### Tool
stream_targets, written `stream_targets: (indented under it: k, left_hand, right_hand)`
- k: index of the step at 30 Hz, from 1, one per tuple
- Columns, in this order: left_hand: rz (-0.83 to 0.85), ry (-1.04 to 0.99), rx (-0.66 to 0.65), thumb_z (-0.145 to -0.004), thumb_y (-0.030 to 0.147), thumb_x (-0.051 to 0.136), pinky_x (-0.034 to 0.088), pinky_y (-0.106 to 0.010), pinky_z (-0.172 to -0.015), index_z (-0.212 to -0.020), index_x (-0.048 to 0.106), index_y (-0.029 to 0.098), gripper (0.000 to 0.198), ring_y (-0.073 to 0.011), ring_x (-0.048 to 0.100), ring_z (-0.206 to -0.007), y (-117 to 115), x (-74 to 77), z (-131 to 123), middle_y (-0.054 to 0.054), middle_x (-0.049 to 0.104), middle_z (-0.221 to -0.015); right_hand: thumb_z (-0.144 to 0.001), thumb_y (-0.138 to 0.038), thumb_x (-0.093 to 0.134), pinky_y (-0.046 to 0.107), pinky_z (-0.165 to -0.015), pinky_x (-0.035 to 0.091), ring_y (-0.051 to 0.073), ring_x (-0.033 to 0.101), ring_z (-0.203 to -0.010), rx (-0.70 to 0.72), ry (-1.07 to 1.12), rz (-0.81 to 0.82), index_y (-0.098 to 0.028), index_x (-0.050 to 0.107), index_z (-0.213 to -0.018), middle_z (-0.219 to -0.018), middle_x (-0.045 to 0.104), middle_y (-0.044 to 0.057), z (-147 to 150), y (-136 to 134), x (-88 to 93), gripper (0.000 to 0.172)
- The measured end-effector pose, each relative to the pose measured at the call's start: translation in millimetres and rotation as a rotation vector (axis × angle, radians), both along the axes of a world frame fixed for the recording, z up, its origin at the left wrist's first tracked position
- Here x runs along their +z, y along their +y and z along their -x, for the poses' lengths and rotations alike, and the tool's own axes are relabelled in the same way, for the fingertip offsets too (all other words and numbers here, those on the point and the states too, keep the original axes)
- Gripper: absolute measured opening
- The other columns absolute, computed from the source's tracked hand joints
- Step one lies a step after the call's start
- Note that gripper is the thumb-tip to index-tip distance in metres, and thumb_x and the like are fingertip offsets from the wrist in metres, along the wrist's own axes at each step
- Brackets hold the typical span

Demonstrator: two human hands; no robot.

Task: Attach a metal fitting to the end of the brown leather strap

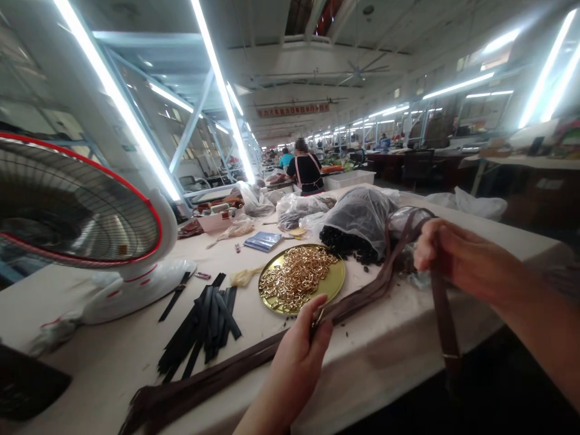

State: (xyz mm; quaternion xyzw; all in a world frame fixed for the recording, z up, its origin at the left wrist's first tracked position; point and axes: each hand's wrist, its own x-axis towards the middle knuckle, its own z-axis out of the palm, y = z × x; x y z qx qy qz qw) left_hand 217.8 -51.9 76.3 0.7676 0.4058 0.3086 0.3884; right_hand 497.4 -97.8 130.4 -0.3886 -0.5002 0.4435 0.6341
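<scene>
A long brown strap (362, 296) runs across the white table (113, 362) from the near left edge up toward the right. My left hand (301, 344) pinches it near the table's front, just below a round gold tray (333, 281) heaped with small gold metal pieces (296, 275). My right hand (446, 254) is raised at the right and grips the same strap, which loops over it and hangs down past the table edge with a small metal fitting (451, 356) on it.
A red-rimmed white fan (90, 241) stands at the left. Several short black strips (206, 326) lie beside the tray. Plastic bags (357, 220), one with black parts spilling out, sit behind it. A person in a black top (307, 172) stands further along.
</scene>
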Motion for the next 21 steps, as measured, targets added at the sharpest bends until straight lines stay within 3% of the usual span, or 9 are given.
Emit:
stream_targets:
  k: [2,5,8,12,17,21]
  left_hand:
    - [-0.117,0.092,-0.001,-0.085,0.038,0.040,0.040,-0.037,-0.089,-0.124,0.039,0.025,0.041,-0.0222,0.052,-0.103,-11.9,10.2,1.4,-0.008,0.056,-0.114]
    - [-0.233,0.160,-0.031,-0.087,0.037,0.035,0.037,-0.039,-0.095,-0.123,0.039,0.024,0.039,-0.0229,0.046,-0.114,-26.3,14.3,-0.6,-0.008,0.052,-0.123]
    - [-0.360,0.214,-0.029,-0.086,0.032,0.036,0.041,-0.040,-0.092,-0.123,0.041,0.022,0.039,-0.0234,0.050,-0.110,-29.1,2.6,-2.8,-0.009,0.055,-0.120]
    - [-0.478,0.188,0.011,-0.083,0.034,0.042,0.043,-0.039,-0.090,-0.130,0.037,0.019,0.050,-0.0258,0.051,-0.109,-21.1,-14.7,-0.1,-0.012,0.054,-0.122]
    - [-0.302,-0.024,0.075,-0.086,0.041,0.034,0.045,-0.037,-0.086,-0.126,0.045,0.022,0.046,-0.0254,0.053,-0.104,-12.7,-14.6,-1.2,-0.011,0.058,-0.114]
    - [-0.024,-0.176,0.067,-0.078,0.046,0.050,0.040,-0.037,-0.094,-0.118,0.054,0.024,0.045,-0.0269,0.046,-0.112,-1.0,-20.9,-3.0,-0.008,0.057,-0.117]
  right_hand:
    - [-0.080,-0.039,0.055,0.021,-0.046,0.034,0.008,0.042,-0.047,0.093,0.008,0.048,-0.021,0.055,-0.084,-0.055,0.045,-0.005,16.8,-4.4,0.3,0.018]
    - [-0.082,-0.038,0.053,0.018,-0.040,0.021,0.004,0.034,-0.044,0.276,-0.131,0.197,-0.015,0.057,-0.083,-0.056,0.043,-0.004,63.1,-7.9,-19.6,0.024]
    - [-0.081,-0.041,0.054,0.017,-0.041,0.020,0.004,0.034,-0.047,0.312,-0.043,0.226,-0.014,0.054,-0.078,-0.057,0.043,-0.005,105.7,-7.2,-44.3,0.027]
    - [-0.080,-0.039,0.056,0.017,-0.040,0.017,0.003,0.030,-0.044,0.331,0.136,0.250,-0.014,0.049,-0.074,-0.056,0.041,-0.006,130.6,-3.2,-59.9,0.026]
    - [-0.081,-0.036,0.056,0.016,-0.041,0.017,0.003,0.028,-0.044,0.303,0.245,0.300,-0.014,0.049,-0.074,-0.053,0.038,-0.007,135.1,8.7,-70.2,0.024]
    - [-0.080,-0.035,0.057,0.017,-0.040,0.014,0.002,0.024,-0.043,0.268,0.322,0.352,-0.015,0.048,-0.074,-0.054,0.037,-0.007,135.1,23.5,-80.7,0.023]
